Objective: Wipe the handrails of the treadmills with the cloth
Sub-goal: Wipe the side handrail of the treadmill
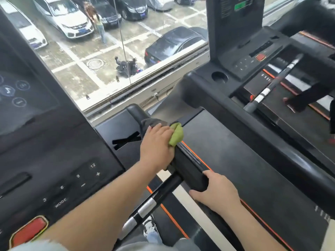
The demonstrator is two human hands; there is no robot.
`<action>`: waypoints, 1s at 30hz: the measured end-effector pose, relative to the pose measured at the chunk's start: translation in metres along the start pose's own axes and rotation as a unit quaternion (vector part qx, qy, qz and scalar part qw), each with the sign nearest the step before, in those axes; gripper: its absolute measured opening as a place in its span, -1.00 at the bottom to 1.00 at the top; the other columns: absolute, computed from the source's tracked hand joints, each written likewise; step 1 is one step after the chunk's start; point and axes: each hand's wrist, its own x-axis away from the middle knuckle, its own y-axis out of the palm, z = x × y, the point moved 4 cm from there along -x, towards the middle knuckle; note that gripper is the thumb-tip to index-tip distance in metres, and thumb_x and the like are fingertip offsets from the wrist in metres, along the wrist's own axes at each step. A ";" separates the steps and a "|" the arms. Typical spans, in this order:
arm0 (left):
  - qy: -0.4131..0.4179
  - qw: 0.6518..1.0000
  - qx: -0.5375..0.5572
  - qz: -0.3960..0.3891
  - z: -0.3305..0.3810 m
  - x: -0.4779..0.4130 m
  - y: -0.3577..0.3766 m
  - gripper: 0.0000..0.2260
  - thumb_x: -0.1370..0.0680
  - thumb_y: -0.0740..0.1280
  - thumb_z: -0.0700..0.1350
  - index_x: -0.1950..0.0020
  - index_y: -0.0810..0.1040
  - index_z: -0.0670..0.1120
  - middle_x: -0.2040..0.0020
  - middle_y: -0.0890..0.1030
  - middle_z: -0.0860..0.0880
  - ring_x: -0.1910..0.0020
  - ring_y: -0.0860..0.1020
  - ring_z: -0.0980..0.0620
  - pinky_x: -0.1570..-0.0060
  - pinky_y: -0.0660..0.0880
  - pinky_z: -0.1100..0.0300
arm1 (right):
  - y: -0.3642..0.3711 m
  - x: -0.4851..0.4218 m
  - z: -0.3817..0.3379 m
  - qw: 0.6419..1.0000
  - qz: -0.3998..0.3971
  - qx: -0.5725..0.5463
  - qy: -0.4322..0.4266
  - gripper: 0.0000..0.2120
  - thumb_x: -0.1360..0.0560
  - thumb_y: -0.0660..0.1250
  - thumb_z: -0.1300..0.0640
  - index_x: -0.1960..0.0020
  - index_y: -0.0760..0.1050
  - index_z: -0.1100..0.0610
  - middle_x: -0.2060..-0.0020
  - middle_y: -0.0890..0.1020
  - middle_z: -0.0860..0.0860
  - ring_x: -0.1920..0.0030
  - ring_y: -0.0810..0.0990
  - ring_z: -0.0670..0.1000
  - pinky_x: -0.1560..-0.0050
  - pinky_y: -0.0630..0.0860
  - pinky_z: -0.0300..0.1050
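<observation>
The black padded handrail (188, 165) on the right side of my treadmill runs from the console toward me. My left hand (157, 145) lies over the rail's far part and grips a cloth (176, 134), green with a grey part, bunched against the rail. My right hand (215, 194) holds the near end of the same rail, thumb on the inner side and fingers wrapped over the outer side. Most of the cloth is hidden under my left hand.
The console (54, 160) with number keys and a red stop button (29, 230) fills the left. A silver-banded grip bar (150, 205) runs below the rail. A neighbouring treadmill (235, 115) stands at right, a person's leg (308, 98) on it. A window (108, 51) is ahead.
</observation>
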 end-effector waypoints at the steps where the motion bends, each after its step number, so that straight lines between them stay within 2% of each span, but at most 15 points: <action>1: 0.029 0.999 0.015 -0.006 0.010 0.014 0.006 -0.52 -0.44 0.32 -0.10 -0.38 0.57 0.00 -0.39 0.57 0.05 -0.49 0.39 -0.10 -0.54 0.08 -0.05 | 0.000 0.000 0.000 1.000 0.006 -0.002 -0.004 -0.50 -0.25 0.41 -0.34 -0.08 0.51 -0.10 0.09 0.60 -0.16 0.02 0.61 -0.03 0.12 0.55 -0.11; 5: 0.249 0.959 0.069 -0.115 0.008 0.041 0.005 -0.45 -0.43 0.30 -0.16 -0.45 0.53 0.03 -0.46 0.51 0.08 -0.54 0.33 0.02 -0.57 0.04 0.07 | -0.004 0.000 -0.001 0.999 0.009 0.004 -0.032 -0.60 -0.27 0.41 -0.33 0.12 0.39 -0.09 0.19 0.54 -0.13 -0.02 0.65 0.03 0.18 0.48 -0.10; 6: 0.250 0.959 0.067 -0.118 0.002 0.030 -0.001 -0.45 -0.43 0.27 -0.15 -0.45 0.53 0.01 -0.45 0.53 0.07 -0.51 0.35 0.03 -0.55 0.03 0.14 | -0.004 0.001 0.000 0.999 0.007 -0.001 -0.039 -0.60 -0.28 0.42 -0.33 0.09 0.42 -0.10 0.16 0.57 -0.13 -0.04 0.65 0.02 0.15 0.51 -0.10; 8: 0.150 0.984 0.062 -0.079 -0.006 0.003 -0.007 -0.45 -0.41 0.21 -0.12 -0.41 0.56 0.00 -0.37 0.59 0.03 -0.44 0.43 -0.01 -0.55 0.07 0.11 | -0.004 0.004 0.008 0.999 -0.007 -0.026 -0.048 -0.47 -0.30 0.47 -0.35 -0.16 0.52 -0.10 -0.05 0.65 -0.13 -0.16 0.62 0.00 0.01 0.54 -0.11; 10: 0.006 0.997 0.072 -0.030 0.006 -0.004 -0.003 -0.50 -0.43 0.25 -0.11 -0.38 0.57 0.01 -0.35 0.60 0.02 -0.46 0.42 -0.08 -0.58 0.07 -0.07 | -0.004 0.007 0.020 0.993 -0.044 -0.106 -0.041 -0.17 -0.24 0.55 -0.37 -0.42 0.45 -0.08 -0.30 0.60 -0.13 -0.33 0.55 -0.05 -0.21 0.52 -0.11; 11: -0.025 0.997 0.073 -0.019 0.017 0.003 0.007 -0.53 -0.45 0.29 -0.13 -0.38 0.57 0.00 -0.36 0.60 0.02 -0.49 0.39 -0.09 -0.58 0.04 -0.10 | -0.005 0.009 0.026 0.983 -0.069 -0.165 -0.039 -0.03 -0.20 0.59 -0.36 -0.52 0.37 -0.09 -0.39 0.54 -0.15 -0.40 0.50 -0.08 -0.32 0.47 -0.12; 12: -0.010 0.997 0.073 -0.025 0.030 0.017 0.019 -0.53 -0.45 0.33 -0.16 -0.38 0.57 -0.01 -0.37 0.59 0.03 -0.51 0.37 -0.09 -0.57 0.03 -0.10 | -0.005 0.013 0.033 0.973 -0.090 -0.208 -0.046 0.08 -0.16 0.62 -0.35 -0.58 0.29 -0.09 -0.46 0.47 -0.16 -0.44 0.44 -0.11 -0.39 0.43 -0.12; 14: 0.131 0.988 0.060 -0.063 0.053 0.054 0.035 -0.48 -0.42 0.37 -0.20 -0.40 0.56 -0.01 -0.39 0.58 0.05 -0.52 0.37 -0.05 -0.57 0.06 -0.09 | -0.005 0.023 0.046 0.969 -0.106 -0.213 -0.068 0.16 -0.14 0.63 -0.35 -0.61 0.22 -0.08 -0.50 0.41 -0.17 -0.48 0.39 -0.13 -0.45 0.38 -0.11; 16: 0.241 0.965 0.048 -0.086 0.050 0.066 0.034 -0.44 -0.42 0.38 -0.22 -0.44 0.53 -0.01 -0.42 0.55 0.07 -0.52 0.37 0.02 -0.57 0.10 -0.06 | -0.002 0.033 0.061 0.982 -0.096 -0.144 -0.074 0.10 -0.16 0.59 -0.38 -0.58 0.27 -0.06 -0.47 0.42 -0.14 -0.46 0.40 -0.09 -0.43 0.42 -0.05; 17: 0.246 0.964 0.048 -0.091 0.045 0.060 0.030 -0.44 -0.43 0.37 -0.22 -0.44 0.53 0.00 -0.41 0.56 0.07 -0.50 0.38 0.04 -0.57 0.13 -0.06 | 0.000 0.039 0.069 0.987 -0.089 -0.116 -0.070 0.03 -0.17 0.56 -0.39 -0.53 0.32 -0.05 -0.41 0.45 -0.12 -0.42 0.43 -0.07 -0.39 0.46 -0.01; 20: 0.131 0.988 0.065 -0.049 0.043 0.034 0.024 -0.48 -0.42 0.24 -0.17 -0.39 0.57 0.02 -0.33 0.61 0.05 -0.41 0.48 0.00 -0.52 0.20 -0.11 | 0.005 0.051 0.090 0.993 -0.072 -0.072 -0.057 -0.14 -0.23 0.50 -0.40 -0.40 0.38 -0.04 -0.25 0.48 -0.10 -0.30 0.48 -0.04 -0.24 0.53 0.00; 22: 0.004 0.995 0.094 0.019 0.057 0.042 0.034 -0.48 -0.45 0.24 -0.17 -0.42 0.55 0.00 -0.37 0.59 0.02 -0.49 0.40 -0.08 -0.59 0.05 -0.09 | 0.009 0.057 0.099 0.995 -0.069 -0.046 -0.052 -0.21 -0.28 0.46 -0.41 -0.37 0.38 -0.05 -0.21 0.47 -0.11 -0.24 0.49 -0.04 -0.11 0.55 -0.04; 24: -0.042 0.989 0.135 0.047 0.069 0.067 0.053 -0.47 -0.47 0.27 -0.20 -0.45 0.53 -0.03 -0.43 0.54 0.02 -0.56 0.31 -0.10 -0.59 -0.05 -0.08 | 0.013 0.059 0.102 0.996 -0.054 -0.022 -0.061 -0.25 -0.30 0.41 -0.43 -0.35 0.36 -0.06 -0.19 0.47 -0.12 -0.20 0.50 -0.04 0.00 0.53 -0.06; 27: 0.095 0.988 0.118 -0.010 0.066 0.092 0.058 -0.42 -0.43 0.22 -0.16 -0.47 0.51 -0.01 -0.48 0.49 0.04 -0.59 0.27 -0.05 -0.59 -0.02 -0.08 | 0.018 0.061 0.102 0.997 -0.033 0.012 -0.076 -0.34 -0.27 0.38 -0.44 -0.19 0.37 -0.07 -0.07 0.48 -0.11 -0.11 0.52 -0.01 0.02 0.57 -0.01; 30: 0.131 0.985 0.097 -0.059 0.054 0.075 0.036 -0.41 -0.42 0.24 -0.17 -0.47 0.51 0.00 -0.47 0.50 0.04 -0.55 0.29 0.04 -0.55 0.00 0.02 | 0.021 0.062 0.103 0.996 -0.017 0.014 -0.081 -0.40 -0.28 0.39 -0.40 -0.13 0.34 -0.07 -0.03 0.48 -0.10 -0.08 0.54 0.02 0.06 0.54 -0.03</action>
